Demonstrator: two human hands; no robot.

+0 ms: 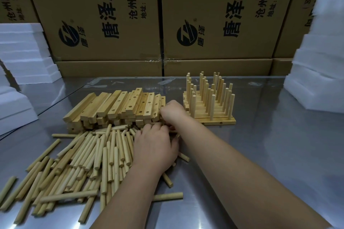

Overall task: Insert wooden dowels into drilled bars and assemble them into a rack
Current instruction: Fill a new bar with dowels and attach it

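Note:
A heap of loose wooden dowels (89, 158) covers the left front of the metal table (270, 154). Behind it lies a stack of drilled bars (115, 106). To the right of the stack stand finished bars with upright dowels (208, 98), set side by side. My left hand (154, 148) lies palm down on the right edge of the dowel heap, its fingertips curled round dowels. My right hand (173, 111) is curled at the right end of the bar stack, gripping a bar there. What lies under both hands is mostly hidden.
Large printed cardboard cartons (167, 15) form a wall along the table's back edge. White foam blocks are piled at the left (24, 52) and at the right (320, 61). A few stray dowels (167, 196) lie near my left forearm.

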